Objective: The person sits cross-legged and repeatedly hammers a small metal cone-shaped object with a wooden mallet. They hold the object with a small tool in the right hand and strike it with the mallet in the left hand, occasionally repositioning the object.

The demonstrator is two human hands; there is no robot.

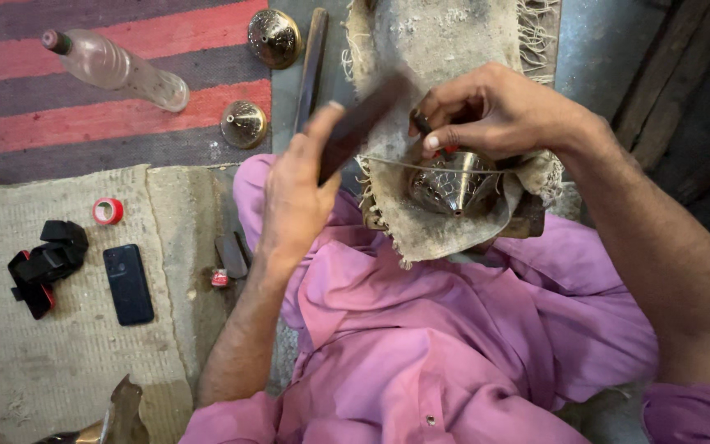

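My left hand (293, 193) grips a dark flat wooden mallet (359, 123), raised and blurred above a cone-shaped metal piece (452, 182). That piece rests point-up on a frayed burlap pad (433, 49) over a block on my lap. My right hand (491, 111) holds a small dark punch (421, 123) with its tip against the top of the metal piece.
Two more brass cone pieces (274, 37) (244, 123) and a plastic bottle (117, 70) lie on a striped rug. A long dark bar (312, 62) lies beside them. A phone (128, 284), red tape roll (108, 211) and black strap (47, 263) sit on a mat at left.
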